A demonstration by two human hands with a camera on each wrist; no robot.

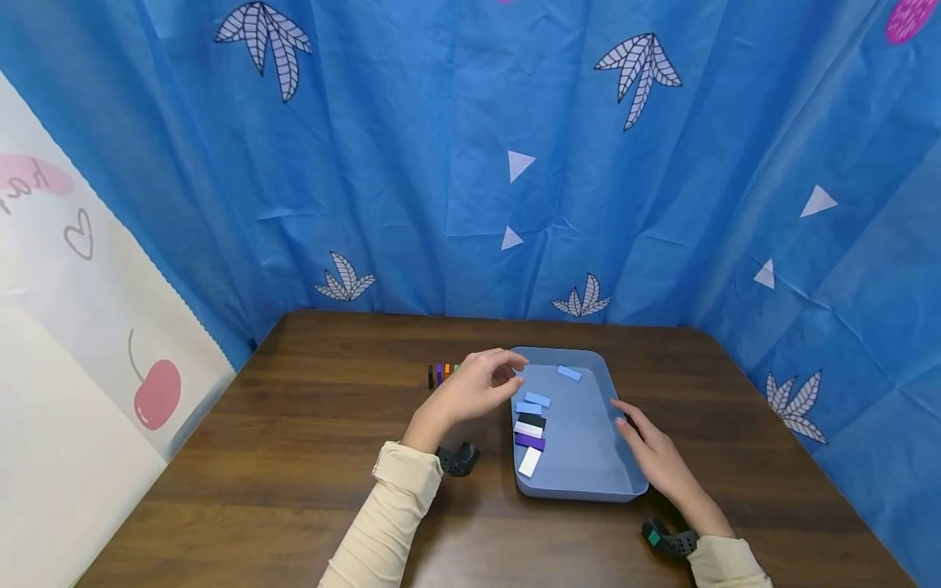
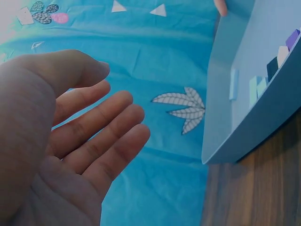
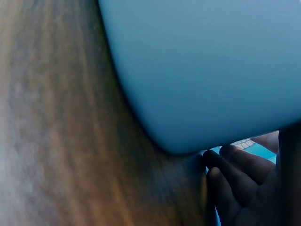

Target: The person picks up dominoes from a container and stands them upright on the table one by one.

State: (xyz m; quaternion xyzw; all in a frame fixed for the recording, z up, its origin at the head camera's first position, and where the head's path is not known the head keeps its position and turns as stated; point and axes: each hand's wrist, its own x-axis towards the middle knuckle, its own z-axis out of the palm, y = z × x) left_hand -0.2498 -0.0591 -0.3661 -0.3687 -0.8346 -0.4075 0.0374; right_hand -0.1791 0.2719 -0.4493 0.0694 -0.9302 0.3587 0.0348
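Head: my left hand point(image 1: 476, 387) hovers near the tray's point(image 1: 588, 469) far left corner, thumb and fingers apart, empty. Blocks point(image 1: 530, 442) lie along its left edge; my right hand's point(image 1: 657, 455) extended fingers touch the right rim. I'd steady lightly there.

Left wrist: fingers loosely bent, nothing held.

Right wrist: fingertips by the outer wall; contact unclear.

Left fingers point(image 2: 123, 149) loosely bent, right fingers point(image 1: 635, 415) extended

Bright head view, left wrist view washed out upper left, dim right wrist view, blurred tabletop point(image 3: 56, 122)
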